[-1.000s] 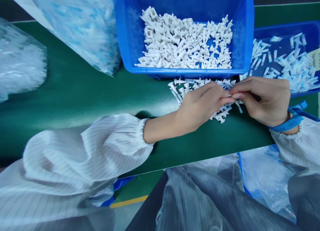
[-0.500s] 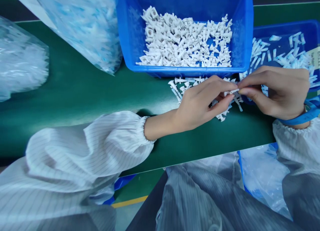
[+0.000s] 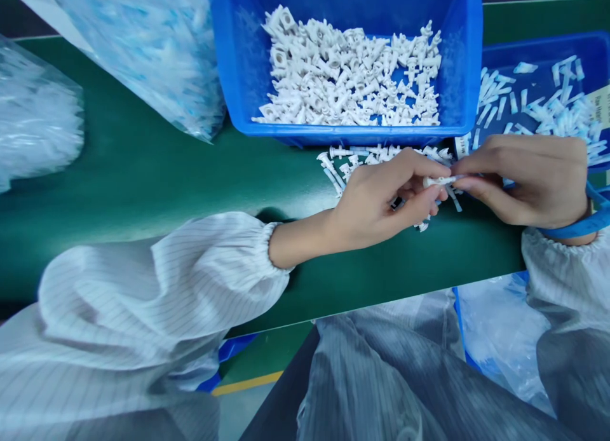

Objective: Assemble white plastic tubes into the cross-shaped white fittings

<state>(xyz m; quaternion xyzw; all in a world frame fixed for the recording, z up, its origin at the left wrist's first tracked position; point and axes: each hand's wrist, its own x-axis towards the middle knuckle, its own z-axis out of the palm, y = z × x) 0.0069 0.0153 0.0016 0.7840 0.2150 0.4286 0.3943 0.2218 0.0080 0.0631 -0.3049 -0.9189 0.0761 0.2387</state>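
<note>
Beyond the near edge of the green tabletop [image 3: 166, 180], toward its right side, the head view shows both bare hands meeting over a loose pile of white pieces with pale blue stems [image 3: 347, 153]. Between the thumb and forefinger of the left hand [image 3: 369, 203] sits a small white fitting [image 3: 434, 182], its wider end toward the left palm, the hand's other fingers curled in behind it. From the other side, the right hand [image 3: 528, 177] has its thumb and forefinger pinched on the narrow end of the same fitting; that end is tiny and partly covered, so it may carry a pale stem, though I can't be sure. A blue wristband [image 3: 579, 228] circles the right wrist. Just past the pile, nearer the tabletop's far edge, stands a deep blue bin [image 3: 362, 133] with a heap of white fittings spread over its floor. Right beside it, toward the far right corner, a shallower blue tray [image 3: 538, 88] holds short white and pale blue tubes, with a label [image 3: 601, 104] at its right side. Over on the left part of the tabletop lie a large clear bag of white and pale blue pieces [image 3: 157, 53] and, farther left, a clear bag of whitish pieces [image 3: 35, 117]
</note>
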